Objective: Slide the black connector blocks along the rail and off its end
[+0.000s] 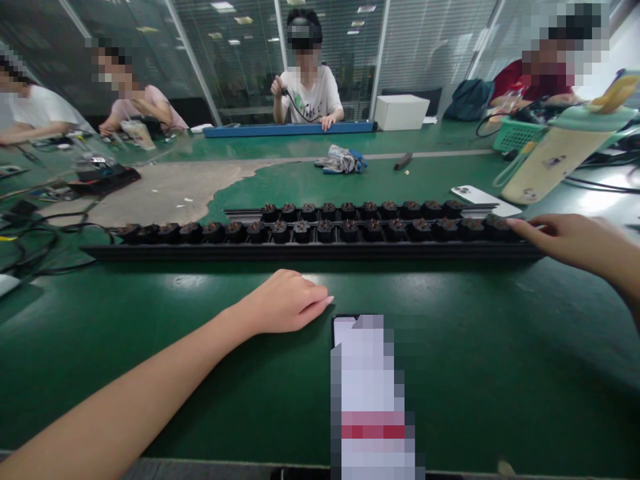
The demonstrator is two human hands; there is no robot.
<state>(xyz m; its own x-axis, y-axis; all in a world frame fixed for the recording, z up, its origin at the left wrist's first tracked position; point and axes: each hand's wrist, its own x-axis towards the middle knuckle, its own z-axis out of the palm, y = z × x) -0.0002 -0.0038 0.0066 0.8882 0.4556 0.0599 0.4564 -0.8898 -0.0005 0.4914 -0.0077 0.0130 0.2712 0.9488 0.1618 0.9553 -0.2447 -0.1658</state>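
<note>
A long black rail (310, 252) lies across the green table, with a row of round black sockets (301, 231) in it, their copper contacts facing up. My right hand (575, 241) is at the rail's right end, its fingers closed at the last black socket (496, 227); the far fingers are partly hidden. In front of the rail, my left hand (290, 301) rests on the table, fingers curled and nothing visible in them. A phone (345, 327), its screen mostly blurred out, lies just right of the left hand.
Behind the first rail lies a second rail (243, 214) with more sockets. Farther back are gloves (343, 160), a white phone (483, 199), a tumbler (550, 160), a green basket (520, 137) and a white box (401, 112). Cables (30, 243) crowd the left. Several people sit around the table.
</note>
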